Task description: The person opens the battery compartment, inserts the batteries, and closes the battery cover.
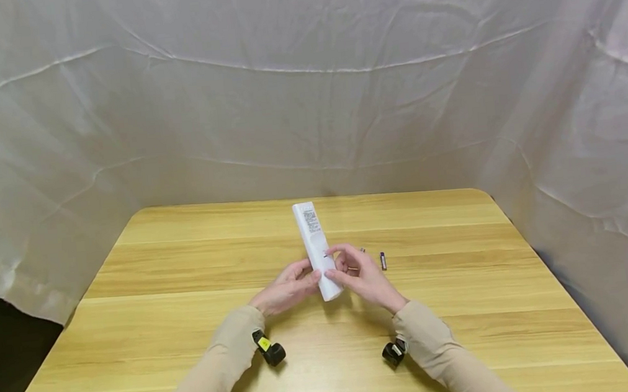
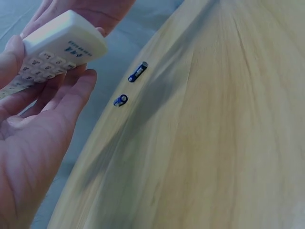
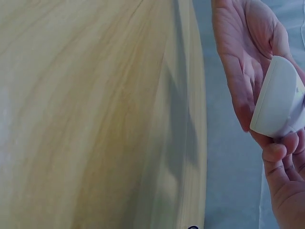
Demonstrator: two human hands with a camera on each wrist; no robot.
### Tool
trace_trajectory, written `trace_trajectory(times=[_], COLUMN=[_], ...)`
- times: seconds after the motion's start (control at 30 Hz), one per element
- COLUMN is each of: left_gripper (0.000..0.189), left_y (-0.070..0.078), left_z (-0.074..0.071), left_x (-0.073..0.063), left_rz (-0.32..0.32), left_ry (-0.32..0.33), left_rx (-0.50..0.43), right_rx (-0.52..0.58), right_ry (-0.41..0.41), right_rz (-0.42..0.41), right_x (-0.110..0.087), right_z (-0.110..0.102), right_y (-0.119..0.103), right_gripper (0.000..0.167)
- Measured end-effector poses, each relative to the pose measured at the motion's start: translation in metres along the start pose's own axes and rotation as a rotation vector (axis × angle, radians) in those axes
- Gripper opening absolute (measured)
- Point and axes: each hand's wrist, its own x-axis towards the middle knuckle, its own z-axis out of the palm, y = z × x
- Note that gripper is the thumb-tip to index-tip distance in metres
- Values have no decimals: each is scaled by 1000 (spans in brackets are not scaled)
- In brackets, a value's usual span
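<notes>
A white remote control (image 1: pixel 318 245) is held above the table with its back turned up, showing printed text and a small dark mark. Its keypad side (image 2: pixel 52 64) faces the left wrist camera. My left hand (image 1: pixel 288 287) grips its near part, thumb along the edge and fingers beneath. From the other side, my right hand (image 1: pixel 367 281) holds it between thumb and bent fingers, the index fingertip at the dark mark. In the right wrist view the remote's end (image 3: pixel 276 98) sits between the two hands. Two dark blue batteries (image 2: pixel 138 72) lie beyond the right hand.
The wooden table (image 1: pixel 213 261) has rounded far corners. A light grey curtain (image 1: pixel 306 109) hangs behind it and along both sides. Black wrist cameras (image 1: pixel 271 349) are strapped under the beige sleeves, low over the tabletop.
</notes>
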Motion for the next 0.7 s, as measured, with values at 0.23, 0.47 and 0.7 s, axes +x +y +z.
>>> trace_trajectory(times=[0.23,0.47,0.7], left_gripper=[65,65,67], left_y=[0,-4,-6], left_z=[5,9,15], left_x=[0,1,2], left_rz=[36,70,68], left_ry=[21,32,55], left_rx=[-45,-93,-138], right_rx=[-2,-3,-12], right_ry=[29,50,75], right_rz=[1,-2,12], right_x=[2,4,4], right_z=[3,6,8], right_y=[0,-1,-8], right_gripper=[36,36,38])
